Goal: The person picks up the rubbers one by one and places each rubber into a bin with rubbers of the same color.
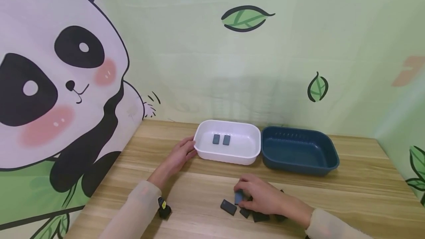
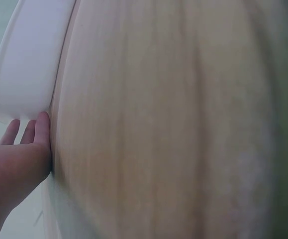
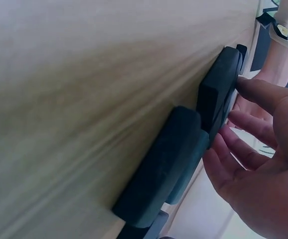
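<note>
My left hand (image 1: 180,154) rests with its fingers against the left end of a white plastic basin (image 1: 229,158); in the left wrist view its fingertips touch the basin's (image 2: 29,64) end wall. Inside that basin lie two small blue-grey blocks (image 1: 226,140), side by side. Over the wooden table my right hand (image 1: 265,197) pinches a blue-grey block (image 1: 238,197) between thumb and fingers. Around it lie several dark blocks, one dark rectangular block (image 1: 228,207) to its left and others partly hidden under the hand. The right wrist view shows a dark long block (image 3: 158,167) close by.
A dark blue basin (image 1: 300,167) stands right beside the white one, on its right. Behind both rises a pale green wall cloth (image 1: 186,47) with a printed panda and leaves. Wood-grain tabletop (image 1: 196,202) stretches in front of the basins.
</note>
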{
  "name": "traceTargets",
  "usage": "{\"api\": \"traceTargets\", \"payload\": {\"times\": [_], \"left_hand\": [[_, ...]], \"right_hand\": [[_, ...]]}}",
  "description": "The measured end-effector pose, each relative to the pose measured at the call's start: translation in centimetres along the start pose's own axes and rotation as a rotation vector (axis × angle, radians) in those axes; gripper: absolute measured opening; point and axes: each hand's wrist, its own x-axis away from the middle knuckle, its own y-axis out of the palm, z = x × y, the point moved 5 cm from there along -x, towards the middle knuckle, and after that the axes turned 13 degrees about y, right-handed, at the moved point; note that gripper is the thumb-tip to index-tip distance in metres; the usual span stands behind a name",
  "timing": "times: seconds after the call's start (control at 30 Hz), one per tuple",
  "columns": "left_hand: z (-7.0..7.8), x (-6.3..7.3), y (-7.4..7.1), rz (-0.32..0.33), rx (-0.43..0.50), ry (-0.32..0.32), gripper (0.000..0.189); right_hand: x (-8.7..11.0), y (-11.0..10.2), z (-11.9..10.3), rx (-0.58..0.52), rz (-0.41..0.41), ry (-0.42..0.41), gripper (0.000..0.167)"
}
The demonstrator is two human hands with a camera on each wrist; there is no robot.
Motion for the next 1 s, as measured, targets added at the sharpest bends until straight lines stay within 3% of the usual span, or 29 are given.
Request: {"api": "traceTargets", "payload": {"times": [0.37, 0.63, 0.77, 1.0], "left_hand": [[0.2, 0.2, 0.2, -0.014, -0.021, -0.013, 0.056], [0.1, 0.1, 0.1, 0.005, -0.011, -0.011, 0.055], [0.0, 0.0, 0.1, 0.006, -0.019, -0.009, 0.055], [0.1, 0.0, 0.1, 0.010, -0.025, -0.008, 0.055]], "right_hand": [[-0.8, -0.9, -0.1, -0.002, 0.009, -0.029, 0.030], [-2.1, -3.4, -0.8, -0.024, 0.162, -0.112, 0.029], [-3.3, -4.7, -1.3, -0.060, 0.189, -0.111, 0.029], [-5.8, -6.2, -2.0, -0.016, 0.262, -0.129, 0.031]]}}
